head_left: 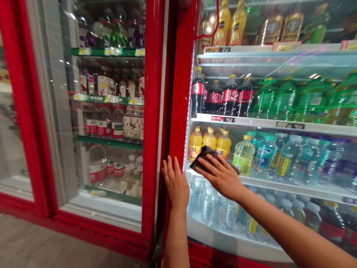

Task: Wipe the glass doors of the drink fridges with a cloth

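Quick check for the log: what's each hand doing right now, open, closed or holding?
Left hand: open, fingers extended against the red frame.
Right hand: open, laid over a dark cloth.

- "Lohas" in blue on the label of a clear plastic bottle with a white cap (208,206), and again on a similar clear bottle to its right (230,214).
- "4" and a smaller "8" on the red-and-black rectangular price tag (223,119) below the dark cola bottles.
- "3", next digit unclear, on the orange-and-black upper price tag (217,49).
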A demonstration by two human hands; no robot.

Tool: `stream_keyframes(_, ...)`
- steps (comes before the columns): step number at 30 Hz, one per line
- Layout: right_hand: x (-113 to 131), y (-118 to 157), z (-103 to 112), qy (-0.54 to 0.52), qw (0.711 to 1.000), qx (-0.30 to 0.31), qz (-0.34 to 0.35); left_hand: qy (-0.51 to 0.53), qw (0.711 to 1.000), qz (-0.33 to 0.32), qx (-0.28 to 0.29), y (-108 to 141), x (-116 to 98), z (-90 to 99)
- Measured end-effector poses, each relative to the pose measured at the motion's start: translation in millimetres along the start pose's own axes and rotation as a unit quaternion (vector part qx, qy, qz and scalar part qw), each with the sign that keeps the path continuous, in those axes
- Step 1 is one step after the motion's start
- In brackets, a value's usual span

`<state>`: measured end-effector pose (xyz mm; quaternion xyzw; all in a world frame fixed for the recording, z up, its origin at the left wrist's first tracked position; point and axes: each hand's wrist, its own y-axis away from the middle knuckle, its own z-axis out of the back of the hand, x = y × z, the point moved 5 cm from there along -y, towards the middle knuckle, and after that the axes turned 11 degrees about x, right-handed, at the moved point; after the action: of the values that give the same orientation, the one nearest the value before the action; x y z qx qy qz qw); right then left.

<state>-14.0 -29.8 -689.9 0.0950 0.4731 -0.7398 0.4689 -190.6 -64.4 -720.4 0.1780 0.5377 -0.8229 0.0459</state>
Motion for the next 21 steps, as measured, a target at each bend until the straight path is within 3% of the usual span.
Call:
stream_keyframes(3,12.5,17.1,-4.6,0.000,0.995,0.013,0.103,0.010,1.000,0.014,-0.017,-0.9,5.3,4.8)
stream_keyframes(5,1.2,12.8,2.8,0.001,0.992,0.018,0.128,0.017,0.999,0.021,-0.017,-1.4,8.0,6.7)
stream_keyframes(10,-44.7,-44.1,29.5,-0.002,0.999,0.002,-0.038,0.025,1.000,0.013,0.004,-1.8,10.7,5.7)
stream_keyframes(13,-28.5,-52.6,21.9,-0.009,0.999,-0.002,-0.047,0.027,1.000,0.009,0.007,-1.8,12.4,5.4)
stream_keyframes(17,15.5,-27.6,-1.1,-0.017,0.995,0.012,0.097,0.036,0.999,0.003,0.019,-2.0,14.1,7.3)
stream_keyframes(19,19.2,-23.2,-2.0,-0.024,0.991,0.009,0.132,0.037,0.999,0.000,0.028,-2.2,14.5,8.6)
stream_keyframes(21,8.0,-32.8,4.2,-0.025,0.995,-0.001,0.095,0.036,0.999,0.001,0.035,-2.4,15.1,9.6)
